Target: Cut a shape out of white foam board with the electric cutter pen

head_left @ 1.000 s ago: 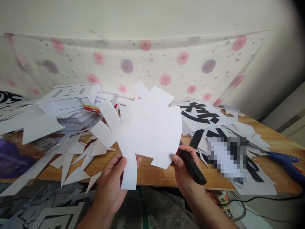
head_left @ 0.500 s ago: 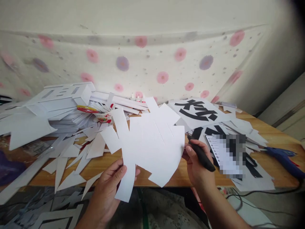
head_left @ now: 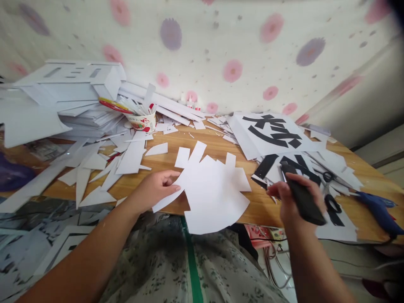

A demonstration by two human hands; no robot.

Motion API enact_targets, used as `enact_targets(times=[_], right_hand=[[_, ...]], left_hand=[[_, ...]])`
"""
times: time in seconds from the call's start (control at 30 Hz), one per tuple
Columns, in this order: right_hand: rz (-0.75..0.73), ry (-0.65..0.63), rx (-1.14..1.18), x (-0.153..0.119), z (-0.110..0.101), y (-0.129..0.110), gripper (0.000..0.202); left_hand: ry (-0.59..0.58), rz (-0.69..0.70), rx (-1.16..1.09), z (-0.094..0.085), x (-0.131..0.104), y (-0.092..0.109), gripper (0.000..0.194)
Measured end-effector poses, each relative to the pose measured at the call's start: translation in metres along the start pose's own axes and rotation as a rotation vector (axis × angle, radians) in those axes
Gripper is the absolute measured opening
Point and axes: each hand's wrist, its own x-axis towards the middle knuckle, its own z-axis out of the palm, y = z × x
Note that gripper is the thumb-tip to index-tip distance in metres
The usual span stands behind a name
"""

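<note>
A white foam-board or card cutout (head_left: pixel 214 193) with several jutting strips rests at the table's front edge. My left hand (head_left: pixel 160 187) pinches its left strip, thumb on top and fingers curled. To the right of the cutout, my right hand (head_left: pixel 296 202) is raised over the table, wrapped round a dark phone (head_left: pixel 304 200) whose black back or side faces me. The black-handled tool cannot be made out now. Scissors (head_left: pixel 328 176) with black handles lie just beyond the right hand, on a paper sheet with black lettering.
Sheets with large black characters (head_left: pixel 274 130) lie at the right, near a blue glue gun (head_left: pixel 378 208). Paper scraps (head_left: pixel 131 158) cover the left. A patterned cup (head_left: pixel 142 122) of tools and a stacked white structure (head_left: pixel 72 80) stand behind. Small bottles (head_left: pixel 190 103) line the back.
The cutout has dropped lower and turned. My right hand has left its edge and moved right; the phone that lay on the sheets is now in it. The view has tilted down.
</note>
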Motion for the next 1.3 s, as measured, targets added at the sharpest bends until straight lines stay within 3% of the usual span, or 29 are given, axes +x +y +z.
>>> enact_targets(times=[0.1,0.23,0.4,0.47,0.6,0.73,0.87,1.07,1.3], right_hand=[[0.013,-0.146,0.237,0.016,0.001,-0.017,0.045],[0.010,-0.329,0.385,0.020,0.023,-0.031,0.067],[0.216,-0.538,0.373,-0.006,0.066,-0.033,0.032],[0.311,-0.588,0.361,-0.017,0.081,-0.032,0.027],[0.410,-0.646,0.275,-0.029,0.103,-0.030,0.028],[0.428,-0.658,0.221,-0.035,0.116,-0.024,0.029],[0.439,-0.675,0.212,-0.039,0.123,-0.018,0.028],[0.465,-0.684,0.165,-0.042,0.127,-0.014,0.028],[0.278,-0.778,0.010,-0.036,0.134,-0.037,0.019]], left_hand=[[0.106,0.073,0.194,0.000,0.011,-0.005,0.033],[0.224,0.195,0.291,0.003,0.003,-0.008,0.028],[0.101,0.465,0.433,0.018,-0.040,-0.008,0.025],[0.048,0.512,0.517,0.026,-0.054,-0.010,0.032],[-0.021,0.481,0.616,0.040,-0.063,-0.014,0.054],[-0.021,0.445,0.624,0.045,-0.060,-0.015,0.062],[0.012,0.436,0.614,0.046,-0.059,-0.015,0.059],[0.133,0.474,0.620,0.052,-0.057,-0.018,0.041],[0.222,0.511,0.622,0.055,-0.056,-0.019,0.041]])
